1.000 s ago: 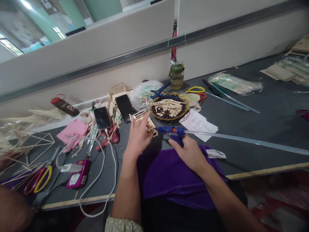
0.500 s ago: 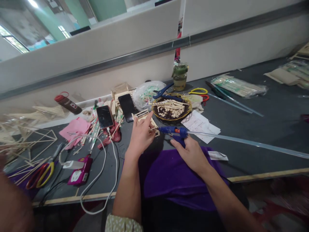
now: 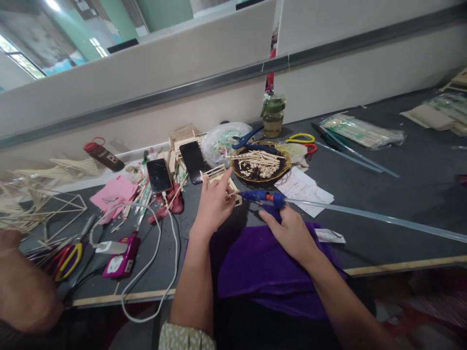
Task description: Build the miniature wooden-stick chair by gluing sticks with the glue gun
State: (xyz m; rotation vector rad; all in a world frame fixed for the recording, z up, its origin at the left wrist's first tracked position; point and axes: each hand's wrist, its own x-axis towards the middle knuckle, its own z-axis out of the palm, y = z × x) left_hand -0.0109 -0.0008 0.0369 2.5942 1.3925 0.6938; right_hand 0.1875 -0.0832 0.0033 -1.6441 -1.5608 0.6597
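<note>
My left hand is closed on a small model made of thin wooden sticks, steadying it above the table. In my right hand is a blue glue gun, its nozzle pointing left at the model's lower right corner. A long clear glue stick trails out of the gun's back to the right. Just behind the model stands a round basket with many cut sticks in it. My fingers partly hide the model and the gun's grip.
Two phones, one black and one charging, lie to the left. A white cable loops from a pink power box. A purple cloth covers the table edge before me. Another person's arm reaches in at far left.
The other person's arm at far left has moved further into view, over the scissors. My hands, the glue gun and the stick model stay nearly in place.
</note>
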